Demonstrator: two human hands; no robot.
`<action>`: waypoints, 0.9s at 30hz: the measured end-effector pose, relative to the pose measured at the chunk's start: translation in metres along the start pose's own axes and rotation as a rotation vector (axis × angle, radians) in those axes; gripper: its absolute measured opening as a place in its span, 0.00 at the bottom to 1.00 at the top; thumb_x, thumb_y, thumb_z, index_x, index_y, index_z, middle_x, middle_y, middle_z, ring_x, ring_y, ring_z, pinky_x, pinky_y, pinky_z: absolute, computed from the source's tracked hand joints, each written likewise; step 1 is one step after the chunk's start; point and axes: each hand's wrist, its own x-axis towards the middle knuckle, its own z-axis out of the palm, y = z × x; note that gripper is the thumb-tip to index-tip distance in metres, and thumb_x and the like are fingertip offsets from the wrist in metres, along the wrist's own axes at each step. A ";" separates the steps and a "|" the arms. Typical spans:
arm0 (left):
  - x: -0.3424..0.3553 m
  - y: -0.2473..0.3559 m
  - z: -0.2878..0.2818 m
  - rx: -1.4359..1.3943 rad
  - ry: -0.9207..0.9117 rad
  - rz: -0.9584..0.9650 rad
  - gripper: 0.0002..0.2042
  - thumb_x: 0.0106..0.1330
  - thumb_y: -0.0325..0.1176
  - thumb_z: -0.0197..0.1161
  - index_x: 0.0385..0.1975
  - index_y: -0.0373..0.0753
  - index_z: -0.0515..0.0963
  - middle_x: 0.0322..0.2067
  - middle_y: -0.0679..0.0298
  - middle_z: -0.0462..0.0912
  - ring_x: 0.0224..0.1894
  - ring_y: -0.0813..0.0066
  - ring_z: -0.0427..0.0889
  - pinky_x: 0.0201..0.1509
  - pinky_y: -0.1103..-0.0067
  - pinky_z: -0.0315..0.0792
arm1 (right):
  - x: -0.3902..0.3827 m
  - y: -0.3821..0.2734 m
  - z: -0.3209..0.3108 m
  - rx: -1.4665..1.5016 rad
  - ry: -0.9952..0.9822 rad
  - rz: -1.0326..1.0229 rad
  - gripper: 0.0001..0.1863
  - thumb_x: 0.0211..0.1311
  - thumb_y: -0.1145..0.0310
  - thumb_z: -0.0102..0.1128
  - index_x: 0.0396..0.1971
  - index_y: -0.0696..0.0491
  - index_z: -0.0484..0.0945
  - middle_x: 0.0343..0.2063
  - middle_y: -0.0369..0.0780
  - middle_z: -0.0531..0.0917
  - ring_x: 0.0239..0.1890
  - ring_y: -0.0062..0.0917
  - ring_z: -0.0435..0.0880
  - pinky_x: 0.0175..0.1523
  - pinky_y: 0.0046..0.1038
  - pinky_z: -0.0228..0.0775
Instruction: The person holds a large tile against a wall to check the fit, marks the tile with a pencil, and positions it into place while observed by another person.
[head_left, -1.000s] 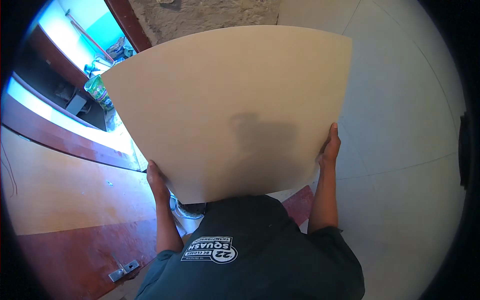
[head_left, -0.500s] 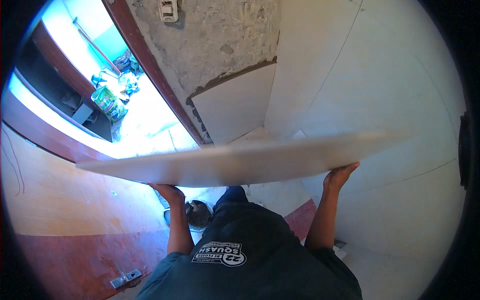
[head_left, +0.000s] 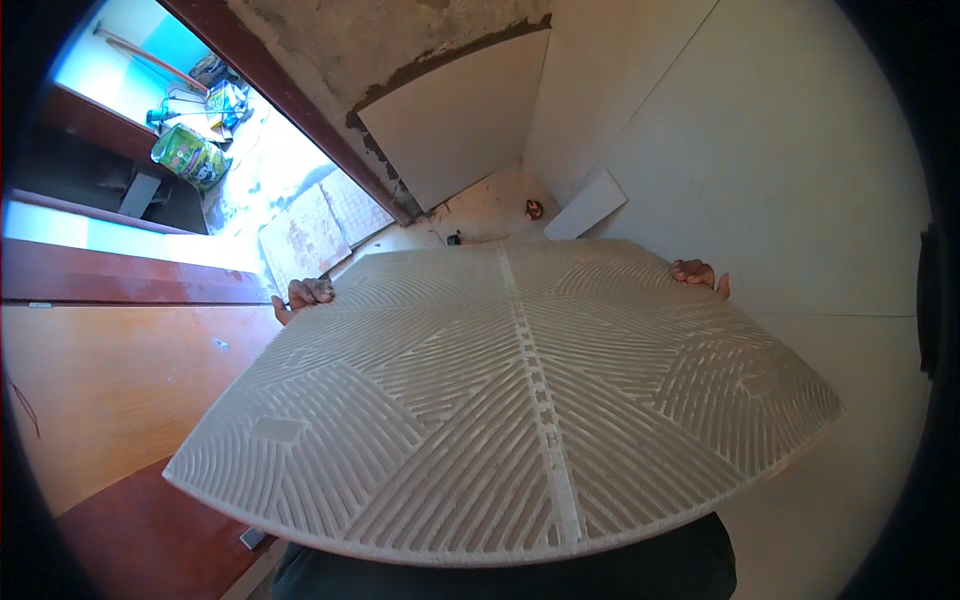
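A large pale wall tile fills the middle of the view, its near edge against my body. Fan-like ridges cover the side turned up to me, and a narrow strip runs down its middle. My left hand grips the far left edge, fingers curled over onto the ridged face. On the far right edge, my right hand is closed in the same way. The tile hides both forearms and most of my dark clothing.
A tiled wall rises at the right. Ahead, a smaller tile piece leans at the wall's foot, near a partly tiled rough wall. At left are an orange-brown door, a dark red door frame and a green printed bucket beyond.
The tile has tipped from nearly edge-on, so its ridged face now shows broadly. My hands have gone from palms beneath it to fingers over its far edges. The view has shifted.
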 end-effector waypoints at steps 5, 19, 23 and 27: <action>0.004 0.007 0.014 -0.017 -0.035 0.046 0.32 0.70 0.61 0.36 0.14 0.41 0.67 0.12 0.58 0.72 0.19 0.64 0.72 0.34 0.69 0.67 | 0.006 0.000 0.000 -0.081 -0.034 -0.062 0.42 0.73 0.39 0.24 0.30 0.58 0.83 0.28 0.44 0.82 0.32 0.32 0.77 0.50 0.33 0.67; 0.000 0.013 0.047 -0.041 0.033 0.102 0.27 0.70 0.55 0.39 0.22 0.39 0.73 0.16 0.61 0.71 0.19 0.64 0.71 0.41 0.67 0.68 | 0.023 0.007 0.011 -0.270 0.250 -0.163 0.36 0.73 0.38 0.27 0.39 0.56 0.77 0.36 0.44 0.77 0.39 0.33 0.74 0.55 0.36 0.64; -0.003 0.012 0.054 -0.041 0.109 0.122 0.27 0.71 0.55 0.39 0.22 0.39 0.72 0.15 0.60 0.71 0.17 0.63 0.72 0.40 0.68 0.69 | 0.024 0.009 0.024 -0.348 0.393 -0.176 0.35 0.73 0.38 0.28 0.43 0.55 0.74 0.40 0.45 0.75 0.41 0.34 0.73 0.56 0.36 0.62; -0.003 0.010 0.045 -0.072 0.073 0.124 0.27 0.71 0.55 0.40 0.22 0.38 0.72 0.15 0.60 0.71 0.17 0.62 0.73 0.40 0.68 0.68 | 0.028 0.011 0.038 -0.410 0.496 -0.173 0.34 0.73 0.38 0.29 0.46 0.54 0.72 0.43 0.45 0.74 0.44 0.34 0.72 0.58 0.37 0.61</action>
